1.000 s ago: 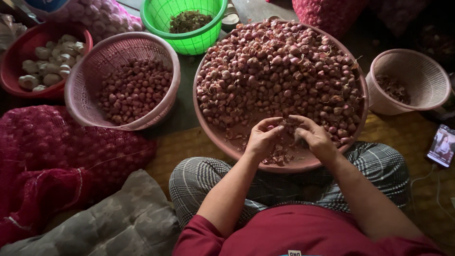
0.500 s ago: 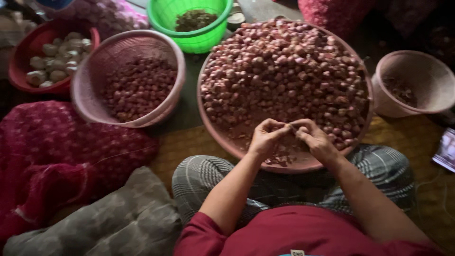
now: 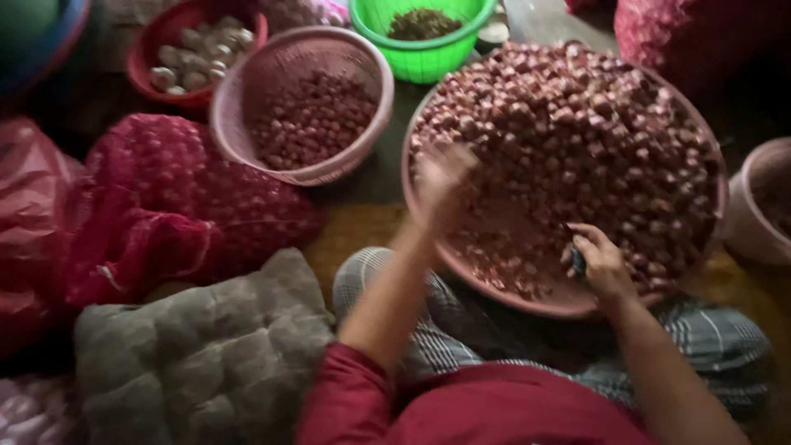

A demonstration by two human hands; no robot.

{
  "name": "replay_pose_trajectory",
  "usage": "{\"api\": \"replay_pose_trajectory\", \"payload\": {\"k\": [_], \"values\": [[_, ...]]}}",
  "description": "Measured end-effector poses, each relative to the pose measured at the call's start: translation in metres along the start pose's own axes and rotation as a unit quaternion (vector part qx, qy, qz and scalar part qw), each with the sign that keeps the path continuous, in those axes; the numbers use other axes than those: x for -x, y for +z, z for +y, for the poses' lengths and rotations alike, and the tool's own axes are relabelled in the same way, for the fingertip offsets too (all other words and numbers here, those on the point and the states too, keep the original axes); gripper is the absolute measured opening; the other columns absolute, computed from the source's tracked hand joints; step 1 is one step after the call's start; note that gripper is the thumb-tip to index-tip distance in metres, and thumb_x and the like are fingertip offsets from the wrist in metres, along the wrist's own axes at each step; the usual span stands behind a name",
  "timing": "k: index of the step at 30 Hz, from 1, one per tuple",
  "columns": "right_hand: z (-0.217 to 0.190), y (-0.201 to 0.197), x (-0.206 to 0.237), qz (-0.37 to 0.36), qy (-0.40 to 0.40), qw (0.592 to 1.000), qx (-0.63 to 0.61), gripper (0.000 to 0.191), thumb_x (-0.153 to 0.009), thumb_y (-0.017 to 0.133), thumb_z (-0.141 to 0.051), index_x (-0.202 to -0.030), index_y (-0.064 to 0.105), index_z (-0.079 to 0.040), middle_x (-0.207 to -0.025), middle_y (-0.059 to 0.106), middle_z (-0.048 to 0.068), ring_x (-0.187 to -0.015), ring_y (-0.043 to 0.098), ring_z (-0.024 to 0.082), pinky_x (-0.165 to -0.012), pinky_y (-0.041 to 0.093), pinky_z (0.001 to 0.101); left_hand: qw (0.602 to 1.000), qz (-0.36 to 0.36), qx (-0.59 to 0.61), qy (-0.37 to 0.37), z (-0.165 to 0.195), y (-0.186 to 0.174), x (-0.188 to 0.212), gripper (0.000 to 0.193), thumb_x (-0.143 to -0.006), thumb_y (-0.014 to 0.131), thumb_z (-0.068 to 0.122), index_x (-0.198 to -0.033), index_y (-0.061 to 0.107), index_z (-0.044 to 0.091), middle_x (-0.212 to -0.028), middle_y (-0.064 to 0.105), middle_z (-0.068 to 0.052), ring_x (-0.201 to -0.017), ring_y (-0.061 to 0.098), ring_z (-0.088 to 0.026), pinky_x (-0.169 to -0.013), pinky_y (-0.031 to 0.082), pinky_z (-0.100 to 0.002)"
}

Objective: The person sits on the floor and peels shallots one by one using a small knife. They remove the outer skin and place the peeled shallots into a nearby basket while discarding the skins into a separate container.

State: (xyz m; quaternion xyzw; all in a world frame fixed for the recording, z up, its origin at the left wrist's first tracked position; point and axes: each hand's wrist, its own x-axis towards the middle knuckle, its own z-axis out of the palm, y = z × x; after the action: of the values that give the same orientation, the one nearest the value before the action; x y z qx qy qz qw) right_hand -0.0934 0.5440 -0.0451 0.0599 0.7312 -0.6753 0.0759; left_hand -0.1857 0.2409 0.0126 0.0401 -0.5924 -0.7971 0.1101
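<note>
While your right hand (image 3: 600, 262) rests low at the near edge of the shallot heap (image 3: 577, 156), its grip is curled round a small dark object (image 3: 578, 260) that shows between the fingers; what that object is cannot be made out. Your right forearm runs up from the lower right, wrist bent down toward the shallots. The heap fills a wide pink basin (image 3: 527, 301) that sits against your knees, with loose skins lying in its near part.

Your left hand (image 3: 443, 177) is raised above the basin's left rim, blurred with motion, so you cannot tell whether its grip is spread or pressed on anything. Your left forearm rises steeply from the red sleeve (image 3: 354, 395) toward it.

Left of the basin stands a pink mesh basket (image 3: 247, 99) part full of smaller shallots. Beyond it, a red bowl (image 3: 144, 49) holds pale peeled bulbs, and a green basket (image 3: 428, 58) holds dark scraps. A second pink basket (image 3: 754, 222) sits at the right edge. Red net sacks (image 3: 156, 206) lie at your left, with a grey quilted cushion (image 3: 206, 346) just beside your knee.
</note>
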Motion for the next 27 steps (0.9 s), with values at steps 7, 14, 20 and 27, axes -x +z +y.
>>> {"api": "replay_pose_trajectory", "payload": {"k": [7, 14, 20, 27], "values": [[0.007, -0.009, 0.000, 0.007, 0.012, 0.999, 0.029, 0.038, -0.098, 0.062, -0.019, -0.133, 0.064, -0.005, -0.084, 0.065, -0.002, -0.065, 0.056, 0.008, -0.055, 0.046, 0.0242, 0.772, 0.071, -0.447, 0.447, 0.018, -0.045, -0.084, 0.064, -0.089, 0.081, 0.033, -0.137, 0.046, 0.009, -0.139, 0.056, -0.021, -0.128, 0.058, -0.043, -0.108, 0.051, -0.053], [-0.017, -0.011, 0.012, 0.052, 0.021, 0.998, 0.035, 0.031, -0.096, 0.070, -0.018, -0.124, 0.068, -0.006, -0.075, 0.060, -0.005, -0.060, 0.054, 0.005, -0.051, 0.042, 0.0229, 0.807, -0.247, -0.497, 0.203, -0.087, 0.028, 0.036, 0.011, -0.078, 0.072, 0.018, -0.087, 0.079, 0.014, -0.087, 0.069, -0.014, -0.083, 0.066, -0.036, -0.069, 0.054, -0.046], [-0.022, -0.022, 0.017, 0.096, 0.069, 0.991, 0.058, 0.031, -0.093, 0.071, -0.018, -0.123, 0.068, -0.009, -0.071, 0.058, -0.003, -0.055, 0.052, 0.007, -0.046, 0.043, 0.0275, 0.917, -0.238, -0.306, -0.092, -0.148, 0.034, 0.073, 0.011, -0.099, 0.063, 0.016, -0.107, 0.068, 0.010, -0.102, 0.070, -0.014, -0.100, 0.068, -0.035, -0.087, 0.053, -0.044], [0.002, -0.024, 0.003, 0.081, -0.190, 0.877, 0.433, 0.027, -0.083, 0.079, -0.021, -0.106, 0.073, -0.009, -0.099, 0.069, 0.012, -0.084, 0.070, 0.032, -0.072, 0.058, 0.0454, 0.768, -0.280, -0.547, 0.181, -0.110, 0.035, 0.087, 0.017, -0.079, 0.071, 0.013, -0.097, 0.071, 0.012, -0.100, 0.068, -0.009, -0.101, 0.064, -0.036, -0.079, 0.055, -0.049]]}}
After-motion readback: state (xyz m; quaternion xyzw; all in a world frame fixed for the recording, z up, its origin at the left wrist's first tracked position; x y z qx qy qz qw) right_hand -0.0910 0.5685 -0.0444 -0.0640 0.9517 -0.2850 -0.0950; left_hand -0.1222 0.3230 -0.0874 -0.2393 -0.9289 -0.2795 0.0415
